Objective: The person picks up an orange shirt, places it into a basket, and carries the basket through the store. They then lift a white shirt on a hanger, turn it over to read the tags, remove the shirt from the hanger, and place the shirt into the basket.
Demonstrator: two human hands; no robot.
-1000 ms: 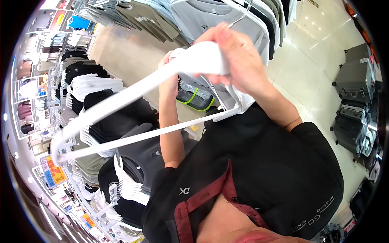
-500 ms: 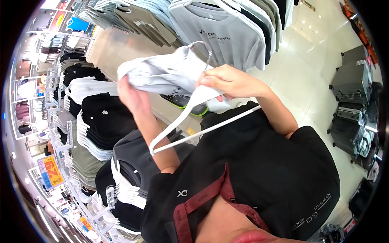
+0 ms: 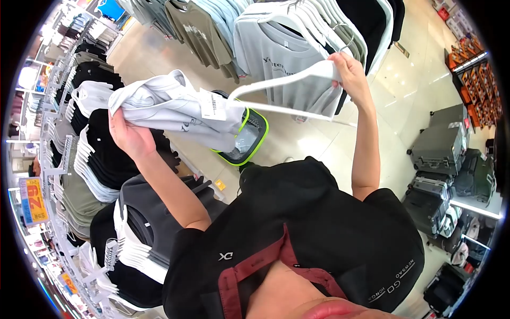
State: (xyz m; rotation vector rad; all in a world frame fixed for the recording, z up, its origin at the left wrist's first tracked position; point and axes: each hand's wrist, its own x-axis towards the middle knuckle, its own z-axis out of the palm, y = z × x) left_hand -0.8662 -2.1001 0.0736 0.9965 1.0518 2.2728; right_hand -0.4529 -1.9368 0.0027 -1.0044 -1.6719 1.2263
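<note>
My left hand (image 3: 130, 137) grips the left end of a bunched pale grey shirt (image 3: 180, 114) with dark lettering. A white paper tag (image 3: 213, 105) hangs at the shirt's right side. My right hand (image 3: 348, 77) is closed on the neck of a white hanger (image 3: 276, 82), whose metal hook points up. The hanger's left end reaches the shirt beside the tag; whether they touch, I cannot tell.
Racked shirts (image 3: 287, 56) hang ahead, with more black and grey clothes (image 3: 154, 199) on the left. A green-rimmed basket (image 3: 264, 133) stands on the floor (image 3: 319, 146) below the shirt. Suitcases (image 3: 443, 141) line the right. A price sign (image 3: 34, 201) is at far left.
My hands have moved apart, the left one leftward with the shirt and the right one up and right with the hanger. The hanger has come out from close beside the shirt's right part.
</note>
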